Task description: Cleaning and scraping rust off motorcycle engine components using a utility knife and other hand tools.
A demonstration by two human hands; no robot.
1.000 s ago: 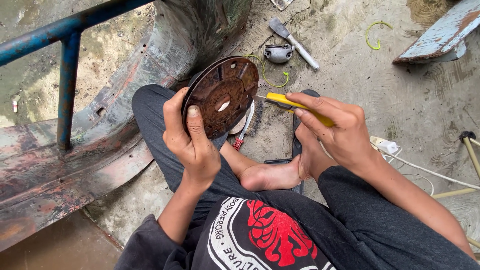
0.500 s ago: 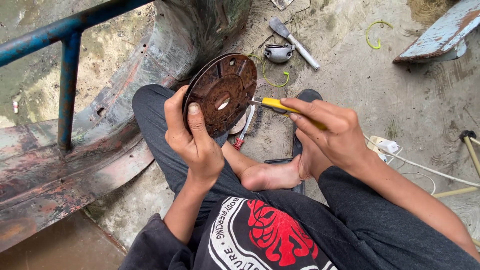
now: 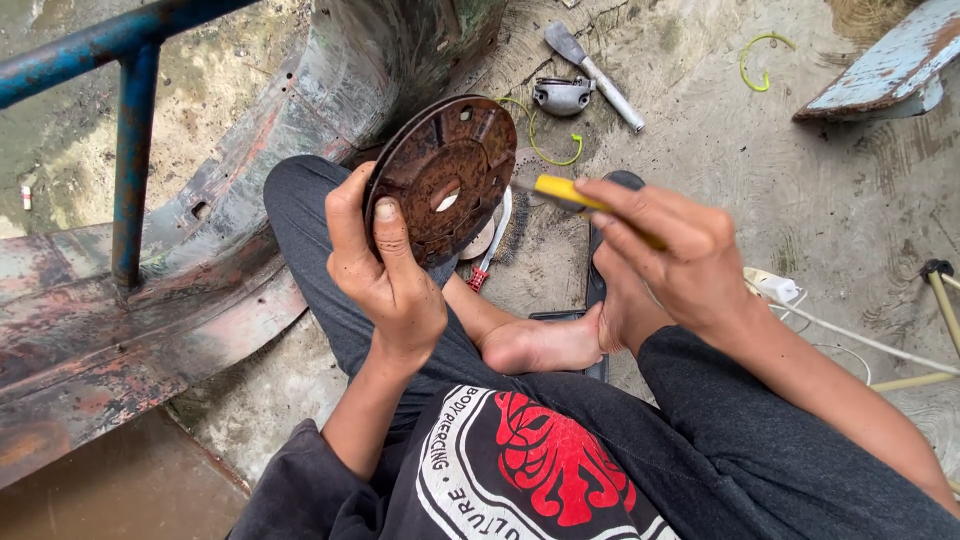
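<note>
My left hand point(image 3: 385, 270) grips a round rusty metal disc point(image 3: 445, 175) by its lower left edge and holds it upright over my lap. The disc has a centre hole and several slots. My right hand point(image 3: 665, 250) is closed around a yellow-handled tool point(image 3: 565, 192), whose tip points left and meets the disc's right rim. I sit cross-legged on the ground in dark trousers, with a bare foot point(image 3: 540, 345) under the hands.
A wire brush with a red handle point(image 3: 490, 250) lies under the disc. Beyond it lie a grey metal part point(image 3: 562, 95), a light-handled tool point(image 3: 595, 65) and a yellow-green wire loop point(image 3: 550, 150). A rusty curved steel shell point(image 3: 250, 230) and blue pipe point(image 3: 130, 150) stand at left. White cable point(image 3: 850, 335) runs at right.
The disc has tilted slightly and the yellow-handled tool has slid left toward its rim. Both hands stay in nearly the same place.
</note>
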